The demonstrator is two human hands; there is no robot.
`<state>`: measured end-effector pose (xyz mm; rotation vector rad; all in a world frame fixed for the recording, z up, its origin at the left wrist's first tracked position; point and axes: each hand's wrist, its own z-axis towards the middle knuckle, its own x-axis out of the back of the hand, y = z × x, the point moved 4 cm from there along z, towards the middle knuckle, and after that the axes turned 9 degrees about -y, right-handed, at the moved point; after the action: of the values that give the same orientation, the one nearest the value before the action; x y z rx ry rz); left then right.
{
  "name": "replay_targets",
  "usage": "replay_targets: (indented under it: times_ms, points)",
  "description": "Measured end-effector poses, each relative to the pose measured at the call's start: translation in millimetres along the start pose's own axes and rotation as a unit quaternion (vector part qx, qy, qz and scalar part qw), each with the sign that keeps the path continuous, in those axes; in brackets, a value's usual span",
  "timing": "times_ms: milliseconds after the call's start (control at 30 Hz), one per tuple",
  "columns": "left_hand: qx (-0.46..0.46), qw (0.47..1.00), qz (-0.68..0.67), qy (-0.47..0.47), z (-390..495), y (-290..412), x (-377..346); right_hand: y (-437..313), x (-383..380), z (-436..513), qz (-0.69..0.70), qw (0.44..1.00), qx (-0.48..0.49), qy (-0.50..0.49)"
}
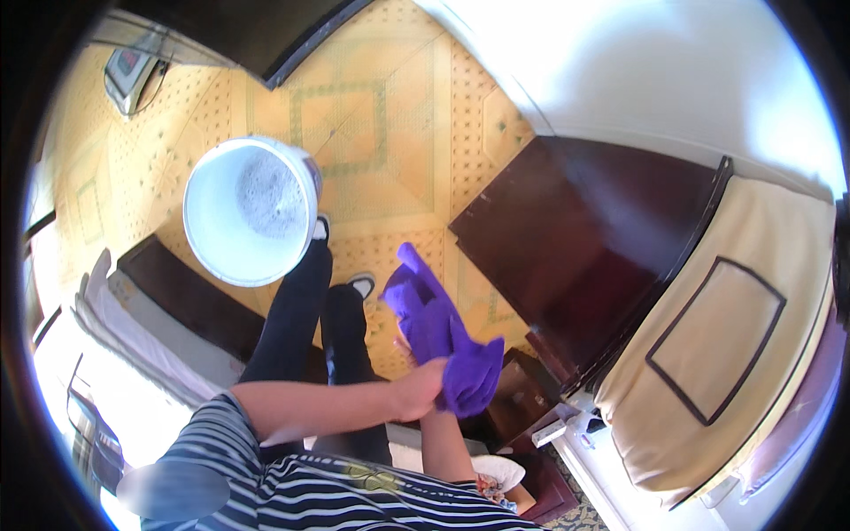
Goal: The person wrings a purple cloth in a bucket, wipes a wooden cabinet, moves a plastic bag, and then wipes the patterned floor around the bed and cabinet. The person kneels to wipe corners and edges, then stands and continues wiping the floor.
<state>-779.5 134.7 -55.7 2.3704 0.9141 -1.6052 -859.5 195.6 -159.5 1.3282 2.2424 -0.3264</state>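
Observation:
A purple cloth (431,318) is bunched up in front of my body, over the tiled floor. My left hand (422,388) reaches across from the left and is closed around its lower part. Under the cloth lies my right hand (404,350), mostly hidden, with some fingertips showing at the cloth's left edge; it appears to hold the cloth too. To the left of the cloth, by my left leg, stands a white bucket (212,226) with foamy water (269,196) at the bottom.
Right of my hands is a dark wooden panel (571,232), beside beige padded fabric (717,345) with a dark rectangular outline. A bed-like piece with a dark wooden side (192,292) is at left. A grey device with a cord (128,76) lies farther off on the patterned floor (372,133).

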Motion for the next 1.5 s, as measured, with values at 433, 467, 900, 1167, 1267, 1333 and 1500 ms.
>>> replay_targets:
  times_ms: [433,467,900,1167,1267,1333,1500]
  points:
    - [-0.191,0.830,0.342,0.398,-43,128,165,-201,-193,211,-0.774,0.585,0.173,0.171]
    - [-0.160,0.853,0.308,0.389,-40,121,172,-228,-217,220,-0.879,0.386,0.199,0.198]
    - [-0.071,0.908,0.129,0.391,64,112,241,-433,-135,358,-0.911,-0.251,-0.045,0.325]
    - [-0.050,0.893,0.103,0.436,61,137,223,-324,56,440,-0.944,-0.198,-0.148,0.218]
    - [-0.186,0.807,0.185,0.529,29,171,213,-265,102,413,-0.959,-0.186,-0.161,0.138]
    - [-0.331,0.698,0.326,0.544,0,204,199,-232,117,387,-0.967,-0.187,-0.157,0.066]
    - [-0.360,0.633,0.331,0.600,-62,203,191,-190,110,331,-0.953,-0.162,-0.241,-0.089]
